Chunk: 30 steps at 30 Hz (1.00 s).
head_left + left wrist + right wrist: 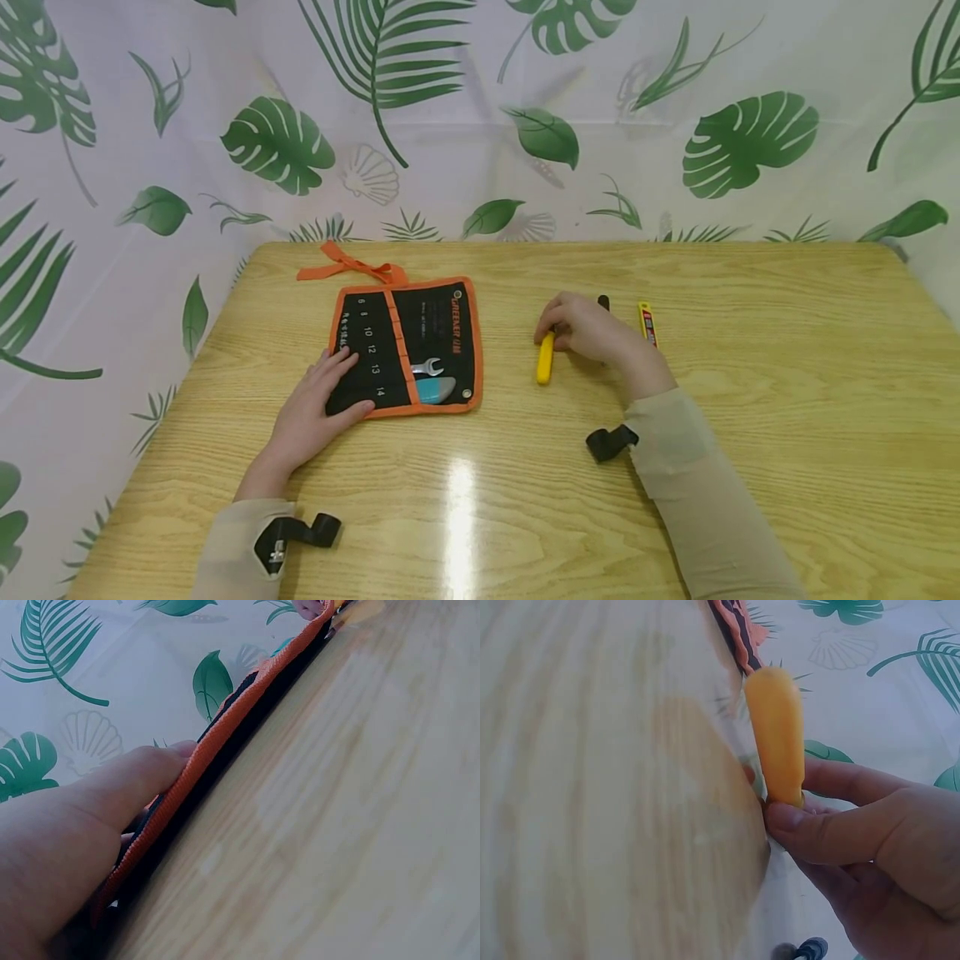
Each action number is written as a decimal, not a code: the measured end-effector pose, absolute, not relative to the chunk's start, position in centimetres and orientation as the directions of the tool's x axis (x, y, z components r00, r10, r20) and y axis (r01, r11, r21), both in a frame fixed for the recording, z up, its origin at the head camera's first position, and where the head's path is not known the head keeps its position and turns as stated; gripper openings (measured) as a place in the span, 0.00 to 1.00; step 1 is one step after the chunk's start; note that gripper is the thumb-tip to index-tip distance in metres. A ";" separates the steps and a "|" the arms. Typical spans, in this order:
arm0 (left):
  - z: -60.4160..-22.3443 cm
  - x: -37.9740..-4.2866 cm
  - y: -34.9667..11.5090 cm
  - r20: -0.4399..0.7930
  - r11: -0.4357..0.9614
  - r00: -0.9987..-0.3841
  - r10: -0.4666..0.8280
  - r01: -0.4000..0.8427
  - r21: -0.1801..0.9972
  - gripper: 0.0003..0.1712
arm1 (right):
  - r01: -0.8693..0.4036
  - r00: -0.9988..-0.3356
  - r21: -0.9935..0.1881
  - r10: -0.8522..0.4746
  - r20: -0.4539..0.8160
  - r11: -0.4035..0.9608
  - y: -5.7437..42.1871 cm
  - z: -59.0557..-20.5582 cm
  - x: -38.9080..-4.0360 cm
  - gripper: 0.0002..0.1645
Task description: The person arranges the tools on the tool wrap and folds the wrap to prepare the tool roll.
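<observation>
A black tool pouch (442,321) with orange trim lies spread on the table, its pockets marked with numbers. In it sit a silver open-end wrench (431,367) and a teal-and-grey handle (435,390). My left hand (309,415) rests on the pouch's left side, fingers extended; its thumb (142,780) lies over the orange edge in the left wrist view. My right hand (588,327) pinches a tool by its yellow handle (776,735) between thumb and fingers, right of the pouch. The tool's far end is hidden by the hand.
Orange tie ribbons (352,267) trail from the pouch's far edge. A black-ended object (603,302) pokes out behind my right hand. Farther right lies a narrow yellow-and-red item (647,321). The wooden table (787,375) meets a leaf-patterned curtain (450,183) at the back.
</observation>
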<state>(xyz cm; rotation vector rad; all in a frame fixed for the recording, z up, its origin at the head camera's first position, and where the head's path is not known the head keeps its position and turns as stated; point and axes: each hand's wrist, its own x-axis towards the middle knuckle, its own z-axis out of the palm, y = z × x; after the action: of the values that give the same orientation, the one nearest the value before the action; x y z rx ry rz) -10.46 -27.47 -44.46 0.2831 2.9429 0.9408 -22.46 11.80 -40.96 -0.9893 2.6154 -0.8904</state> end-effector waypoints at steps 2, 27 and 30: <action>-44.5 -10.4 -27.5 0.020 0.800 -0.983 0.184 0.161 0.578 0.45 | -0.540 -0.753 -0.591 -0.658 0.022 0.599 11.7 -41.0 -22.5 0.12; -44.7 -10.5 -27.5 0.035 0.804 -0.983 0.183 0.170 0.570 0.45 | -0.612 -0.764 -0.539 -0.609 0.214 0.579 10.1 -39.6 -21.6 0.13; -44.8 -10.5 -27.5 0.037 0.803 -0.982 0.184 0.172 0.571 0.45 | -0.596 -0.778 -0.538 -0.596 0.202 0.596 9.8 -39.7 -21.5 0.14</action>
<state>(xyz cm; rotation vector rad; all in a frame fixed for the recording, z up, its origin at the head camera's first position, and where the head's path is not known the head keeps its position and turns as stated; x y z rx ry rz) -10.47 -27.50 -44.75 0.2922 2.9634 0.9352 -21.54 9.84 -39.69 -1.0479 2.8069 -0.9471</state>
